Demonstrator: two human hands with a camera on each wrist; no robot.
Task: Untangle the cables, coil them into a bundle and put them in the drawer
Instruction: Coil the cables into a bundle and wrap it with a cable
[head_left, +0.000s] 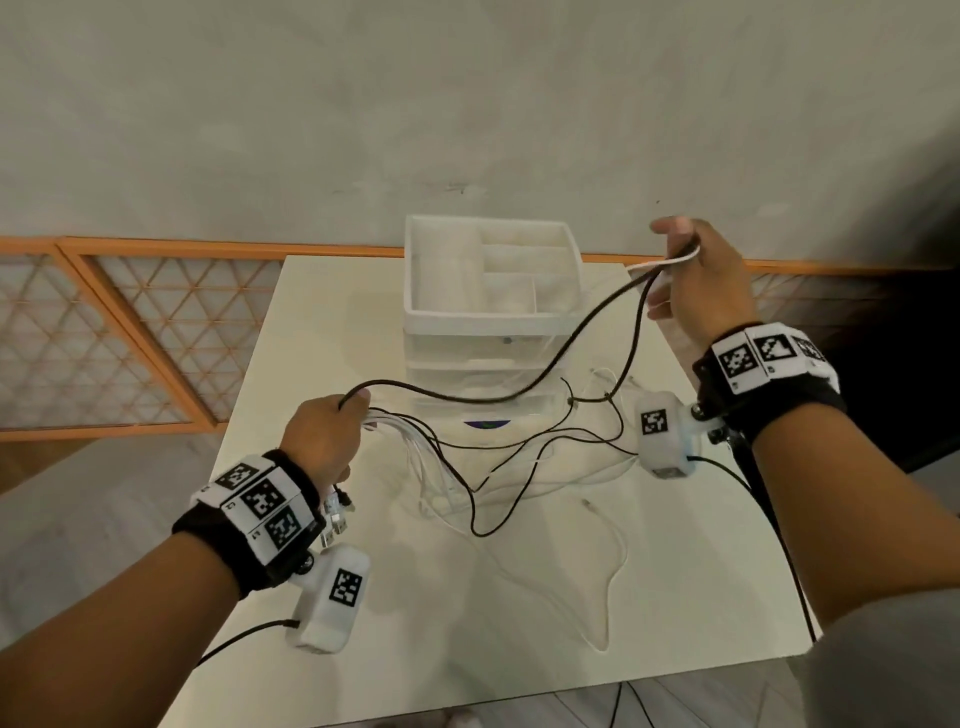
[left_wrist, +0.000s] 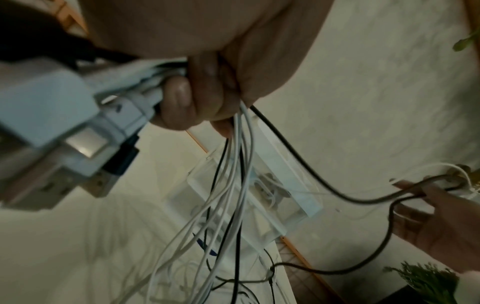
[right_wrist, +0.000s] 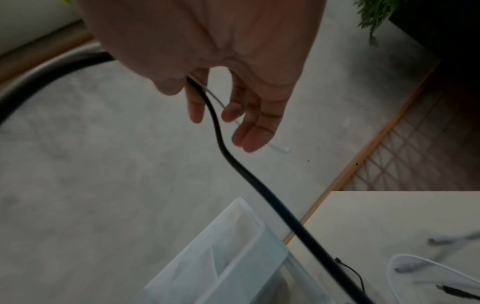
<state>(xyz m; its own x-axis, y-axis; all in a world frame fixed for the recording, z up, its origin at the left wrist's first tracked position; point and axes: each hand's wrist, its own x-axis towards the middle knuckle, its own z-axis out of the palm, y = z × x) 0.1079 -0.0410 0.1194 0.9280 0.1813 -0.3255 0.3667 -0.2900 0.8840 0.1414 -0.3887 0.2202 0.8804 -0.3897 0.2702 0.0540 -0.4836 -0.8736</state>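
My left hand (head_left: 324, 436) grips a bundle of white cables (head_left: 415, 439) and one end of a black cable (head_left: 457, 399) low over the table; several USB plugs (head_left: 337, 512) hang below the fist. In the left wrist view the left hand (left_wrist: 187, 102) is a closed fist, and the white cables (left_wrist: 233, 185) and black cable (left_wrist: 298, 159) drop out of it. My right hand (head_left: 696, 280) is raised to the right of the white drawer unit (head_left: 488, 322). It pinches the black cable (right_wrist: 270, 199) beside the thumb, its fingers (right_wrist: 249, 139) nearly straight. A white cable loop lies over them.
The drawer unit stands at the back of the white table (head_left: 467, 623), its lowest clear drawer (head_left: 524, 410) pulled out. Tangled thin black and white cables lie in front of it, with a loose white cable (head_left: 618, 545) nearer me. An orange lattice screen (head_left: 104, 338) stands left.
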